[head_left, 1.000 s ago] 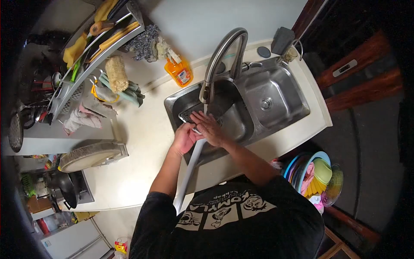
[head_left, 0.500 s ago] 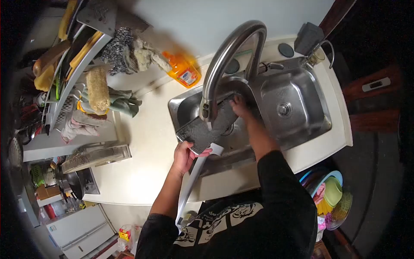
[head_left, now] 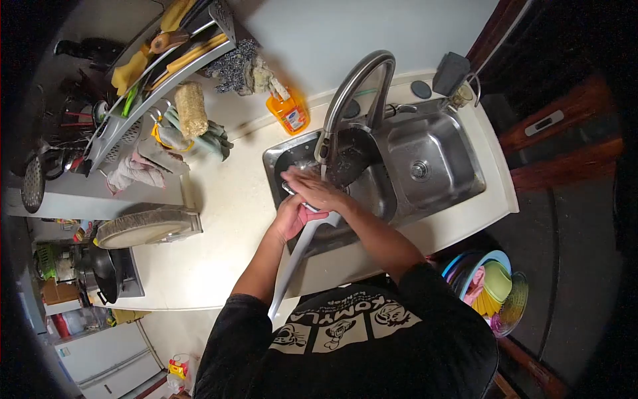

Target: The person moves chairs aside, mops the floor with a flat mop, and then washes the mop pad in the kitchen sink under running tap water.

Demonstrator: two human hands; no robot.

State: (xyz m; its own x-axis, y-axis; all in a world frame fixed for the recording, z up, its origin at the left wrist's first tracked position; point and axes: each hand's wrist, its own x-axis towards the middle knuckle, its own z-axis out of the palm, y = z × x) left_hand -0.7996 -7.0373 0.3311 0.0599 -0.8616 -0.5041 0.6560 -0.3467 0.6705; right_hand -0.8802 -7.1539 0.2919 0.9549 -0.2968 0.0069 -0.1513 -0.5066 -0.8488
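A flat, dark grey mesh panel (head_left: 352,166) with a pale edge lies slantwise over the left sink basin (head_left: 274,174), under the curved faucet (head_left: 345,83). Its near end is mostly covered by my hands. My left hand (head_left: 291,218) grips this end from below, thumb up and fingers underneath. Flat across the panel near its left edge rests my right hand (head_left: 312,188), fingers stretched and slightly blurred. A long whitish strip (head_left: 299,259) runs from beside my left hand toward my shirt; whether it joins the panel I cannot tell.
An orange soap bottle (head_left: 290,114) stands behind the sink. The right basin (head_left: 435,149) adjoins on the right. At left, a utensil rack (head_left: 159,83) hangs with gloves and a loofah (head_left: 191,110). A round covered tray (head_left: 149,227) stands on the counter (head_left: 229,199).
My right hand has moved from the panel's far end down and left, close to my left hand. My left hand keeps its hold. The camera view has shifted.
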